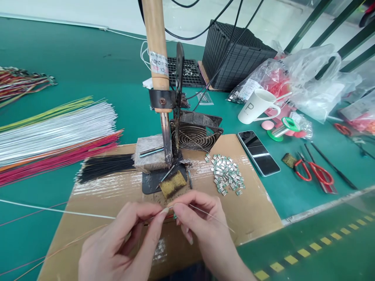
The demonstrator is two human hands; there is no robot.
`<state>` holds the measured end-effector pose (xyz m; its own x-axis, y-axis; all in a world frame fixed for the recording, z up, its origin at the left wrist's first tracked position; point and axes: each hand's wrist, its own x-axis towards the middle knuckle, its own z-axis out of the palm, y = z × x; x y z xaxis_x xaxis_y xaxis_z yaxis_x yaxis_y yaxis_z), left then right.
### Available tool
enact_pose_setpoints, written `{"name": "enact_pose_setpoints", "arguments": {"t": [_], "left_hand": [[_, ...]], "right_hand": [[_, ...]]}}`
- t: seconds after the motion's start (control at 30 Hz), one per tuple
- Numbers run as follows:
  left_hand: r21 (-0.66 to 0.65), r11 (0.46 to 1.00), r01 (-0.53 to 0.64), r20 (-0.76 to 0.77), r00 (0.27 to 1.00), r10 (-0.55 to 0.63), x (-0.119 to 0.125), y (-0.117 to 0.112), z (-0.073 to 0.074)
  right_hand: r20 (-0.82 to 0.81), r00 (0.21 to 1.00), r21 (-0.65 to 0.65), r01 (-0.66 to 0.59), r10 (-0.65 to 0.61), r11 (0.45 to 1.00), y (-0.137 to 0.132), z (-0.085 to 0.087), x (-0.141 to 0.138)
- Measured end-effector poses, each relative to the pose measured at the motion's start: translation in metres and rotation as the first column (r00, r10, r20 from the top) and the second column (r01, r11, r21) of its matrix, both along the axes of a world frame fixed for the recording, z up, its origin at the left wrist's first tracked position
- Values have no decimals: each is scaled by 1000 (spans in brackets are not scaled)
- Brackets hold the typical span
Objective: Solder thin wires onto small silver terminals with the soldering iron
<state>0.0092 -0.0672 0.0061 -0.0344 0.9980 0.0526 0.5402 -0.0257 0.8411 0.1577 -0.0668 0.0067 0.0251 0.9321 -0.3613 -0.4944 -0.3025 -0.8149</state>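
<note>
White wire (58, 207) runs into our left hand (117, 240), fingertips (162, 210) pinched narrow on it, while our right hand (199, 230) pinches a thin wire (212, 217) over the cardboard (252, 210) near its front edge.

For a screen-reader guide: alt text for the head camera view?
The left hand and right hand pinch thin white wires over a brown cardboard sheet, before a wooden-handled soldering iron upright in a blackened metal stand. Small silver metal clips lie piled nearby.
</note>
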Motion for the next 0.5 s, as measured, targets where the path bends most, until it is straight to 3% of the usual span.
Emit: {"name": "enact_pose_setpoints", "arguments": {"t": [0.13, 0.27, 0.5], "left_hand": [[106, 992, 68, -49, 997, -63, -8, 0, -8], [80, 995, 55, -71, 996, -49, -10, -3, -12], [59, 998, -19, -16, 1000, 20, -2, 4, 0]], "right_hand": [[-60, 998, -3, 27, -27, 1000, -1, -6, -4], [-97, 994, -10, 48, -49, 999, -3, -9, -7], [-62, 997, 1, 50, -50, 999, -1, -9, -4]]}}
